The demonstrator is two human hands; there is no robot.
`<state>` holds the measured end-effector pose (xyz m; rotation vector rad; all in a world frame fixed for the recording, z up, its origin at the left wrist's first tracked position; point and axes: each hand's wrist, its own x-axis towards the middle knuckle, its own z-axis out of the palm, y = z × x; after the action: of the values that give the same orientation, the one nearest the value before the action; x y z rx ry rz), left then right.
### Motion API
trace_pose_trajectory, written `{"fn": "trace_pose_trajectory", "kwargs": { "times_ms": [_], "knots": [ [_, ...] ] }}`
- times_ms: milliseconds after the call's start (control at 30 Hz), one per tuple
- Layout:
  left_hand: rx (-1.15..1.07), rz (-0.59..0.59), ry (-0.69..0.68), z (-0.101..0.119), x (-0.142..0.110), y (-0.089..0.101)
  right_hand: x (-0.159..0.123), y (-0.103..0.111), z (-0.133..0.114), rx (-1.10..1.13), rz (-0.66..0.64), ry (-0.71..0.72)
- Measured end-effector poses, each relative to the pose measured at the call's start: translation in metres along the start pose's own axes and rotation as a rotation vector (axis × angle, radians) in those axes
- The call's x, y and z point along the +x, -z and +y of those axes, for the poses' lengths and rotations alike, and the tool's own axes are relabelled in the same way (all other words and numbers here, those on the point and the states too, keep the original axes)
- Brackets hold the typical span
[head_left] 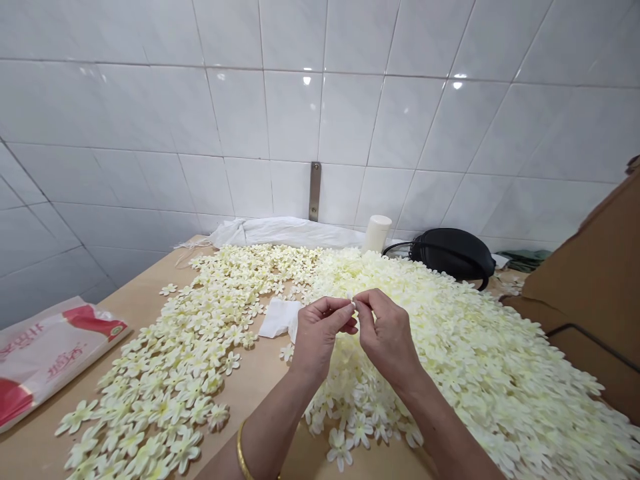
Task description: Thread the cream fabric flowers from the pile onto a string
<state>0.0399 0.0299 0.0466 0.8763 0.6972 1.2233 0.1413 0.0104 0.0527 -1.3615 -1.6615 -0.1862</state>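
My left hand (325, 330) and my right hand (385, 330) meet at the fingertips over the table, both closed in a pinch. Between them is a small white artificial flower (353, 304), mostly hidden by the fingers. Below and to the right of my hands spreads a deep heap of pale yellow-white artificial flowers (480, 360). On the left lies a thinner scatter of similar flowers (200, 333), several showing open petals. A folded white tissue (279, 317) rests on the table just left of my left hand.
A red and white plastic packet (55, 353) lies at the left on the wooden table (260, 400). Along the tiled wall are white plastic sheeting (285, 231), a white cylindrical container (377, 233) and a black rounded case (453, 253). A cardboard box (590, 287) stands at the right.
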Motion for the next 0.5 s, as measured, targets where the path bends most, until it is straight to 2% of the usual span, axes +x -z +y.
{"fn": "trace_pose_trajectory", "kwargs": {
  "times_ms": [333,500],
  "knots": [
    [0.015,0.049,-0.009,-0.0015,0.0013,-0.0011,-0.0006,-0.001,-0.0003,0.016,-0.019,-0.011],
    [0.023,0.048,-0.012,-0.0005,0.0012,-0.0004,-0.0012,0.0003,0.0008,0.1,-0.057,-0.093]
  ]
}}
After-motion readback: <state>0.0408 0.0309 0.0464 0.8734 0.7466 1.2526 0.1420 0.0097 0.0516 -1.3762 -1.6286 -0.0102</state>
